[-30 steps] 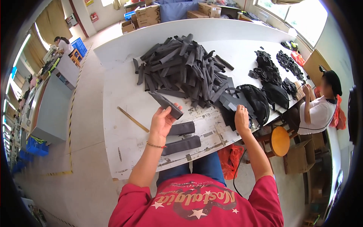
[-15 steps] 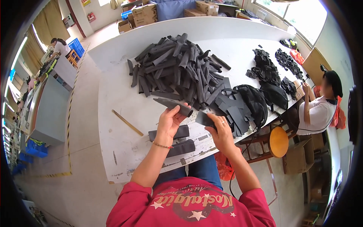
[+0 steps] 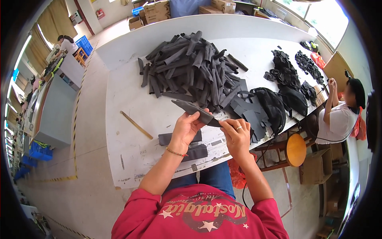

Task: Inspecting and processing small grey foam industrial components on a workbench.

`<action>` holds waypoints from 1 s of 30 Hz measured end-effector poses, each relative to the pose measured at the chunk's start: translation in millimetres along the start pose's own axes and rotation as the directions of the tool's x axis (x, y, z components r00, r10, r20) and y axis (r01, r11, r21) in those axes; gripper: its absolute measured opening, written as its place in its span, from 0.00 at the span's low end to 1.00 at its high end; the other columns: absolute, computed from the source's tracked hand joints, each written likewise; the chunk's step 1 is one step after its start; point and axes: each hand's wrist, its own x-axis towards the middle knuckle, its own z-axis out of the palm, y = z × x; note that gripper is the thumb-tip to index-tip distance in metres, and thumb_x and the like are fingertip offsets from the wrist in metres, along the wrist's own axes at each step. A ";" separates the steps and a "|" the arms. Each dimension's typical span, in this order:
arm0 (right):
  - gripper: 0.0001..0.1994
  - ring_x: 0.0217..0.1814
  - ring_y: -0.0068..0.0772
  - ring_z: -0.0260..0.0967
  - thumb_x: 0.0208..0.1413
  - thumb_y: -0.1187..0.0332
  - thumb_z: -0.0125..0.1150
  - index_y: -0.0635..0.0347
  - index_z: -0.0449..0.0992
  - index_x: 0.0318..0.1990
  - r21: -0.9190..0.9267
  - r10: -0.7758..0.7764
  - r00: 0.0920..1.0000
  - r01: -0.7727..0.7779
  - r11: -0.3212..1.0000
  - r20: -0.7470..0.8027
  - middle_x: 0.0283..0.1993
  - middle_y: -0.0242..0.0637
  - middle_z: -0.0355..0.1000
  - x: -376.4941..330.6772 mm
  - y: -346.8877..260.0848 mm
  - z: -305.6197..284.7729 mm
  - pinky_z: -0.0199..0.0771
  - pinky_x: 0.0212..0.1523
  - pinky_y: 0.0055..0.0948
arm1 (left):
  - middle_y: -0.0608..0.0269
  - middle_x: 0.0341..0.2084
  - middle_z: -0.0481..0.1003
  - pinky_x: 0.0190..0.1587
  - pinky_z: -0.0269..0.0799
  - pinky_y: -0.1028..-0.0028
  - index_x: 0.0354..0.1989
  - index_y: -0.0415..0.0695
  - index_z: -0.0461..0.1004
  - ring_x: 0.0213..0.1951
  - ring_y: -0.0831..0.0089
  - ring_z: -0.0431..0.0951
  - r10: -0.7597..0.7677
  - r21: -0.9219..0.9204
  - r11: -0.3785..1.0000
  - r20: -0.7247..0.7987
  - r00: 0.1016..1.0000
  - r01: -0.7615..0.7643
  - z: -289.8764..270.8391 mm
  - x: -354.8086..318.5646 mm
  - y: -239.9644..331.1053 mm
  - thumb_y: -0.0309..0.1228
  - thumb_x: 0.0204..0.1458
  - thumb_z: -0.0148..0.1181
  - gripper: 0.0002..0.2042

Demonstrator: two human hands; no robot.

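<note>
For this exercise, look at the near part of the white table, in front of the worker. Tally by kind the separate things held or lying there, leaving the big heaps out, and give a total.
Dark strip held by left hand and right hand: 1
Dark strips lying flat under the hands: 2
Wooden stick: 1
Total: 4

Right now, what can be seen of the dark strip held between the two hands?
The dark strip is a long, flat, dark grey piece that looks like foam or rubbery sheet, tapering to a point at its left end. It is held above the white table, slanting down to the right. The left hand grips its middle from below, and the right hand pinches its right end. Behind it lies a big pile of similar strips.
</note>
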 end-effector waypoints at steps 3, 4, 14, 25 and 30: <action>0.16 0.41 0.34 0.68 0.43 0.73 0.69 0.55 0.80 0.43 -0.059 -0.031 0.999 0.030 0.998 -0.013 0.39 0.28 0.73 2.5 -3.0 -1.8 0.61 0.43 0.34 | 0.43 0.48 0.74 0.54 0.76 0.60 0.50 0.36 0.64 0.49 0.54 0.78 0.033 0.011 0.999 -0.009 0.999 -0.033 8.1 -5.7 -2.2 0.21 0.58 0.53 0.12; 0.16 0.41 0.34 0.68 0.43 0.73 0.69 0.55 0.80 0.43 -0.090 -0.048 0.999 0.047 0.995 -0.016 0.39 0.28 0.73 2.9 -4.1 -2.0 0.61 0.43 0.35 | 0.41 0.46 0.75 0.52 0.78 0.59 0.50 0.37 0.62 0.48 0.54 0.78 0.062 0.014 0.998 -0.020 0.998 -0.062 12.1 -8.3 -3.7 0.19 0.58 0.52 0.13; 0.24 0.44 0.50 0.66 0.46 0.76 0.67 0.63 0.69 0.53 0.197 0.113 0.993 -0.104 0.975 -0.031 0.46 0.45 0.70 -8.9 -36.2 26.1 0.64 0.47 0.44 | 0.48 0.42 0.78 0.52 0.74 0.66 0.45 0.38 0.67 0.47 0.63 0.79 0.159 0.046 0.985 0.138 0.978 -0.167 26.9 -22.4 -18.7 0.31 0.60 0.58 0.12; 0.17 0.45 0.54 0.66 0.46 0.81 0.64 0.63 0.68 0.44 0.172 0.106 0.993 -0.112 0.979 0.044 0.44 0.49 0.68 -24.8 -44.0 39.4 0.68 0.44 0.46 | 0.48 0.39 0.79 0.55 0.69 0.68 0.42 0.36 0.70 0.50 0.66 0.77 0.401 0.312 0.849 0.146 0.905 -0.426 24.2 -25.0 -10.1 0.38 0.65 0.48 0.15; 0.16 0.45 0.55 0.66 0.45 0.80 0.65 0.63 0.68 0.43 0.285 -0.022 0.998 0.006 0.959 0.056 0.46 0.50 0.66 -10.9 -38.0 38.7 0.69 0.44 0.46 | 0.46 0.39 0.79 0.58 0.68 0.62 0.40 0.38 0.69 0.53 0.59 0.75 0.288 0.278 0.908 0.126 0.949 -0.312 29.9 -31.7 -32.7 0.36 0.66 0.46 0.13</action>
